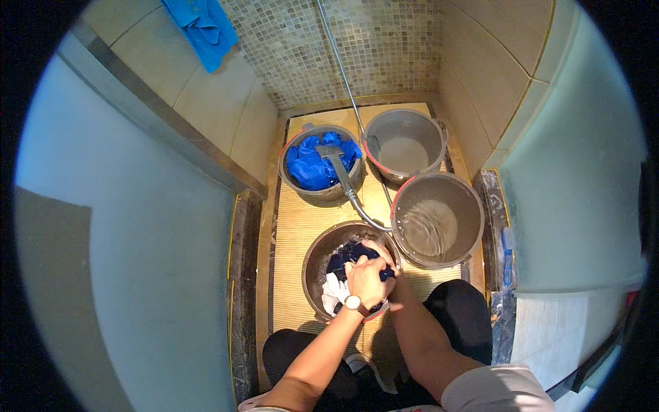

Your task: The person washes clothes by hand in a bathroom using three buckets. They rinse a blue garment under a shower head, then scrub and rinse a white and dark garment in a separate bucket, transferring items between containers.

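Observation:
Both my hands are down in the nearest bucket [312, 259], gripping a wet navy cloth [353, 254]. My left hand [367, 280], with a watch at its wrist, has its fingers curled over the cloth. Just beyond it, my right hand [381, 255] is closed on the same cloth, partly covered by the left. A bit of navy fabric pokes out beside the knuckles. Next to the left wrist, a white cloth [334, 292] lies against the bucket's inner side. My forearms hide the near right part of the rim.
At the back left, a bucket [322, 194] holds bright blue cloth [309, 165] with a shower head [331, 152] lying over it. Two buckets of water, one far [439, 134] and one nearer [475, 206], stand at right. A blue brush [507, 254] rests on the right ledge; a blue towel [206, 34] hangs upper left.

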